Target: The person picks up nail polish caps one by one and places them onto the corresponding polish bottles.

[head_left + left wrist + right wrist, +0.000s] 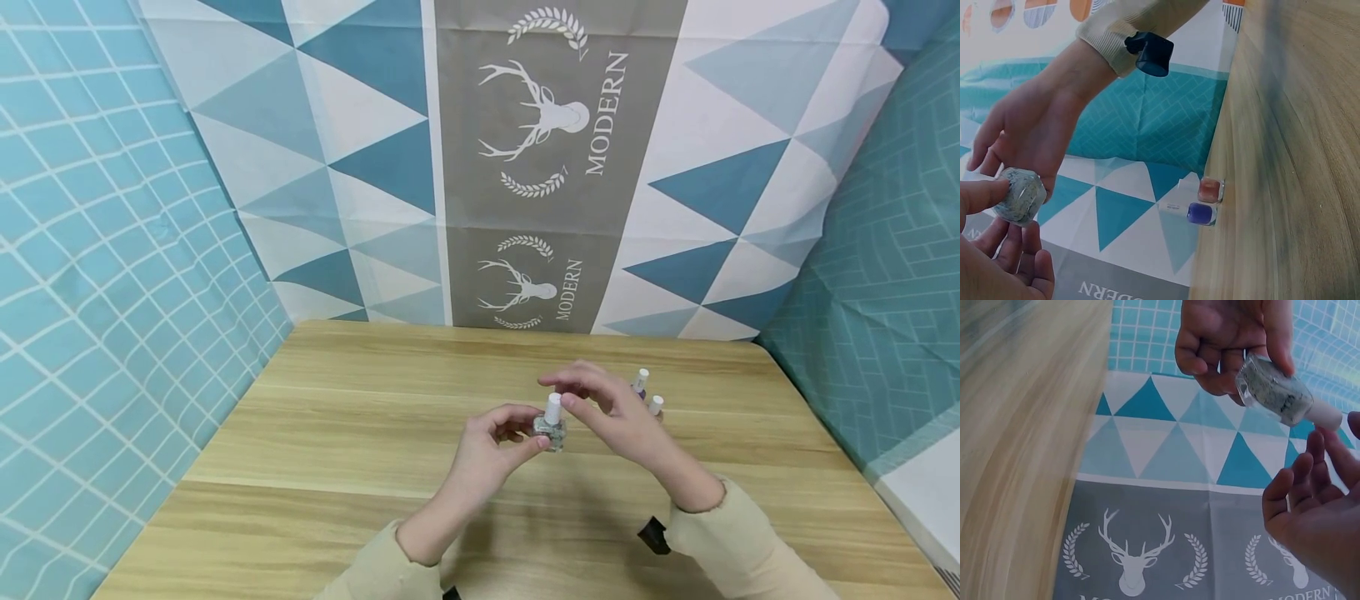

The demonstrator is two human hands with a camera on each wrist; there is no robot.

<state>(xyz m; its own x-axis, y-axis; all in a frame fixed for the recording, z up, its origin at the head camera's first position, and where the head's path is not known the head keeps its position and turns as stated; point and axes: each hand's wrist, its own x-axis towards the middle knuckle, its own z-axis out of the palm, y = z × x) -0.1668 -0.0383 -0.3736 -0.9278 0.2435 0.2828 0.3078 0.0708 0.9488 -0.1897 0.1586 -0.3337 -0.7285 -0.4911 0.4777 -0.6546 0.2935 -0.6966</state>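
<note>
A nail polish bottle (551,433) with clear, glittery contents and a white cap (553,408) is held upright above the table. My left hand (498,442) pinches its glass body between thumb and fingers. Close by the cap is my right hand (611,408), its thumb tip right at the cap's side and its fingers loosely bent beyond it. In the right wrist view, the right hand's fingers (1316,444) lie close along the white cap. The left wrist view shows the base of the glittery bottle (1020,197) facing the camera.
Two more white-capped nail polish bottles stand on the wooden table (337,450) behind my right hand: a purple one (1200,213) and a reddish-brown one (1210,190). Patterned cloth (375,167) hangs along the back, with tiled cloth (90,250) on the left.
</note>
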